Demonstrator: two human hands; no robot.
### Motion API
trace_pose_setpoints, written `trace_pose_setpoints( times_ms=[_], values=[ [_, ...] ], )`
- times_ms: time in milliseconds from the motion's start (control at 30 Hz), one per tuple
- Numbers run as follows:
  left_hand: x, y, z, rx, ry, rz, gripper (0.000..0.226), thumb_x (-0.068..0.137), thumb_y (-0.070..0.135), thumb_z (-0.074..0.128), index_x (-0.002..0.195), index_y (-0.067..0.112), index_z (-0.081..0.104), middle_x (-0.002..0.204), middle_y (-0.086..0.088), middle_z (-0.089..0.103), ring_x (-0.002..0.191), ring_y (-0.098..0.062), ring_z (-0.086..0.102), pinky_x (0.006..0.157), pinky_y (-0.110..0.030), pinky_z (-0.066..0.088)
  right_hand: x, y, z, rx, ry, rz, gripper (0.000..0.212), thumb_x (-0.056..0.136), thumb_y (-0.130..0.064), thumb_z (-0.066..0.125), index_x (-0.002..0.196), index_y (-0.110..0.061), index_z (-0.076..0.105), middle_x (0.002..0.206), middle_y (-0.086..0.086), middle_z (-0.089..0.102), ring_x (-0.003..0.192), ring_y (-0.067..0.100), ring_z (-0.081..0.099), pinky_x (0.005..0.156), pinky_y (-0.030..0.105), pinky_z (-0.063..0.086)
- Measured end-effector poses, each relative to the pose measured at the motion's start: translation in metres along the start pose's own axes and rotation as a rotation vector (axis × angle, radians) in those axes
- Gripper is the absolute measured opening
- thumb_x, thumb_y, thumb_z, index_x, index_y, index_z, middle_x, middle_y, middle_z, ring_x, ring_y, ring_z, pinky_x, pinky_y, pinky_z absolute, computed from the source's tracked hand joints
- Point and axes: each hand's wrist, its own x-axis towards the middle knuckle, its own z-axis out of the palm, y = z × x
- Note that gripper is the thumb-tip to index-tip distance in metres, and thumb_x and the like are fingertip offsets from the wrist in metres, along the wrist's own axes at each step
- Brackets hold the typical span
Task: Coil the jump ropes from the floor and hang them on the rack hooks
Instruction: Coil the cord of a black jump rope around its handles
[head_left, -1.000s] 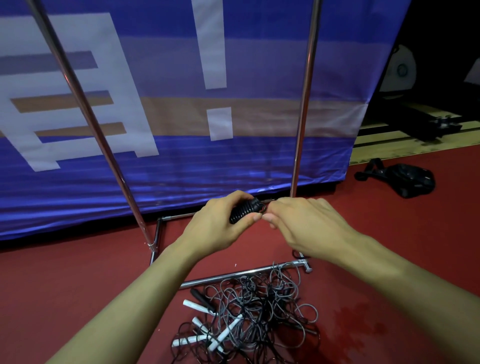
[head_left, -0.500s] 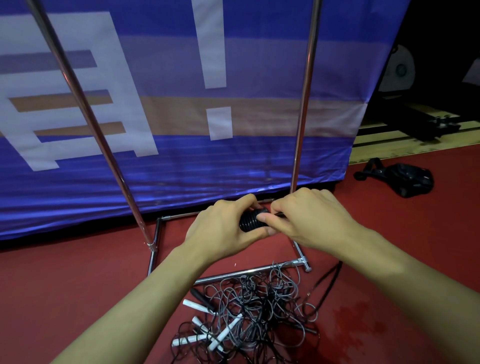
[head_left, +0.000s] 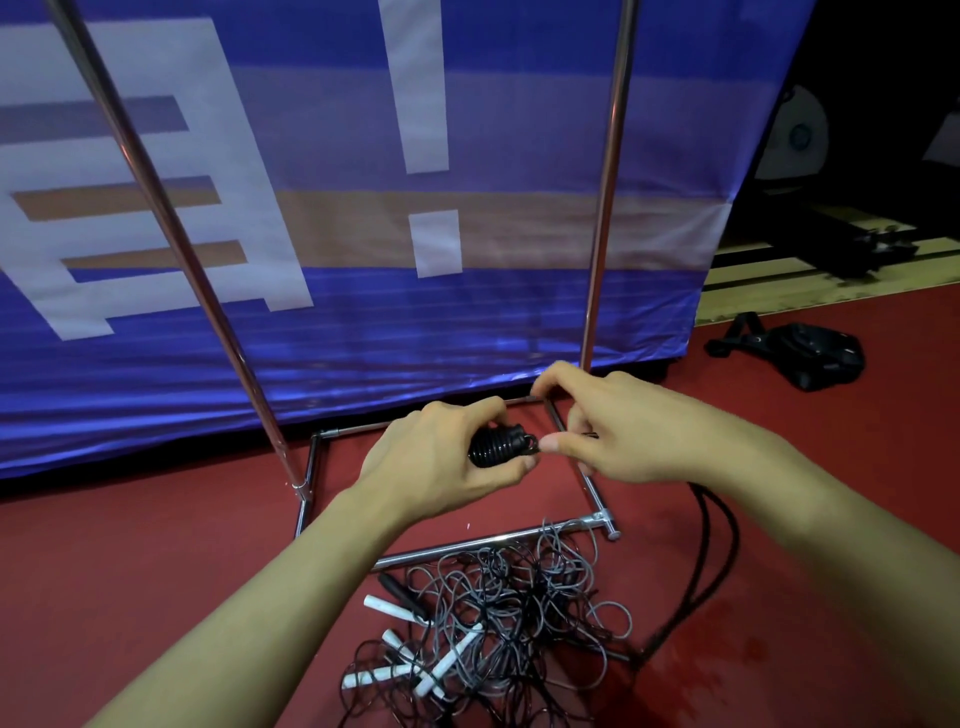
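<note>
Since the earlier frames, the black cord trailing from my right hand (head_left: 623, 426) had swung out wider to the right, and the hands had dropped a little toward the floor. My left hand (head_left: 441, 457) was curled around the black ribbed rubbery jump-rope handle (head_left: 498, 447), holding it level so its rope end faced the other hand; the right hand pinched thumb to forefinger just at that end, on the cord I judged, though the pinch itself was too small to be sure what it caught. From under the right wrist the thick black cord (head_left: 711, 561) looped down to the red floor (head_left: 104, 561), which suggested I was feeding rope toward the handle to start a coil (the slack had to come from somewhere). Below the hands lay the tangled heap of thin grey and black jump ropes with white and black handles (head_left: 498, 618), touching the near bottom bar of the chrome tube rack (head_left: 602, 218). No hooks showed; they would be above the view. Room was tight forward, with the rack uprights either side and the blue-and-white banner (head_left: 337, 156) just behind, but open to the right, short of the black bag (head_left: 810, 358) lying well apart.
</note>
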Motion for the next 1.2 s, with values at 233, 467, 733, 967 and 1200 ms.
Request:
trace_pose_setpoints(
  times_ms=[233,467,733,967,1200],
  values=[
    [0.001,-0.001,-0.003,0.041,0.008,-0.005,0.048,0.077,0.083,0.056,0.101,0.042,0.051,0.087,0.016,0.070,0.078,-0.010,0.066,0.065,-0.033,0.055,-0.001,-0.005,-0.003,0.129,-0.061,-0.114,0.029,0.108,-0.029,0.047,0.084,-0.024,0.063,0.068,-0.014,0.074,0.057,0.002,0.060,0.059,0.015,0.040],
    [0.001,0.003,-0.001,0.016,-0.018,0.035,0.057,0.078,0.091,0.045,0.109,0.044,0.056,0.091,0.018,0.072,0.080,-0.005,0.067,0.070,-0.035,0.058,0.002,-0.007,0.000,0.010,0.090,-0.071,0.017,0.106,-0.044,0.043,0.097,-0.030,0.050,0.070,-0.019,0.070,0.070,-0.007,0.059,0.070,0.029,0.046],
    [-0.006,0.002,-0.005,-0.257,-0.233,0.129,0.035,0.088,0.068,0.068,0.098,0.034,0.065,0.083,0.009,0.071,0.069,-0.007,0.065,0.069,-0.033,0.054,0.007,0.016,0.000,-0.163,0.113,-0.323,0.006,0.104,-0.034,0.053,0.098,-0.036,0.054,0.084,-0.020,0.050,0.079,0.001,0.047,0.075,0.027,0.036],
    [-0.010,0.011,-0.020,-0.480,-0.341,0.119,0.022,0.092,0.044,0.076,0.100,0.024,0.069,0.088,0.006,0.074,0.051,-0.009,0.064,0.054,-0.020,0.050,0.010,0.021,0.004,0.388,-0.099,-0.269,0.010,0.102,-0.024,0.062,0.093,-0.027,0.063,0.080,-0.016,0.060,0.070,0.002,0.050,0.070,0.016,0.041],
    [-0.012,0.009,-0.030,-0.580,-0.357,0.092,0.020,0.092,0.040,0.077,0.098,0.023,0.069,0.087,0.002,0.074,0.048,-0.017,0.064,0.051,-0.029,0.052,0.014,0.026,0.006,0.477,-0.056,-0.299,0.006,0.098,-0.013,0.067,0.100,-0.019,0.069,0.093,-0.013,0.067,0.087,0.004,0.062,0.077,0.019,0.051]
  ],
)
